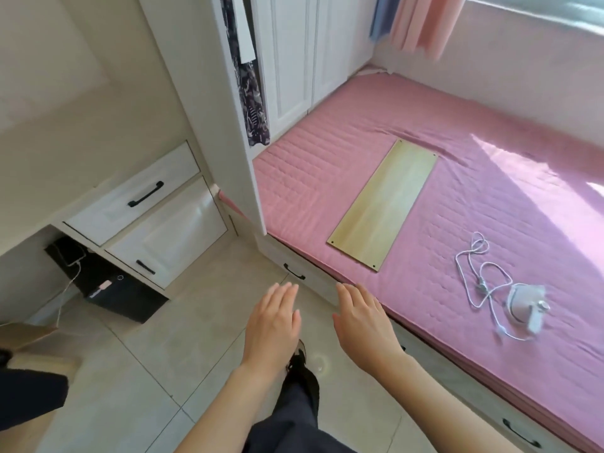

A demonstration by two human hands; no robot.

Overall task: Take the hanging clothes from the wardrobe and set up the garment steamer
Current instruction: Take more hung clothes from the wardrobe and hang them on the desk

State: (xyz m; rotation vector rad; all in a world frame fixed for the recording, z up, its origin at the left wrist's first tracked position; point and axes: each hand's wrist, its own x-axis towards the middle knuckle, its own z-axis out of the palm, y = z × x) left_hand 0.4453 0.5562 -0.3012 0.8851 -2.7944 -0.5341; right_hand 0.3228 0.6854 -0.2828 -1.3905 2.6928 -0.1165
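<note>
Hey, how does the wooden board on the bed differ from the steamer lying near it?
The board is flat, long and pale yellow wood; the steamer is small, rounded and white. The board lies toward the middle of the mattress; the steamer lies nearer the bed's edge, further right. The steamer trails a loose white cord; the board has none, only small corner holes. Both rest on the pink mattress, untouched by either hand.

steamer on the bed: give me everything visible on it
The garment steamer is a small handheld unit, white and pale grey, plastic by the look, lying on its side on the pink quilted mattress near the front edge. Its white cord trails loose in loops toward the wooden board, unplugged. Neither hand touches it; finer details are blurred.
</note>
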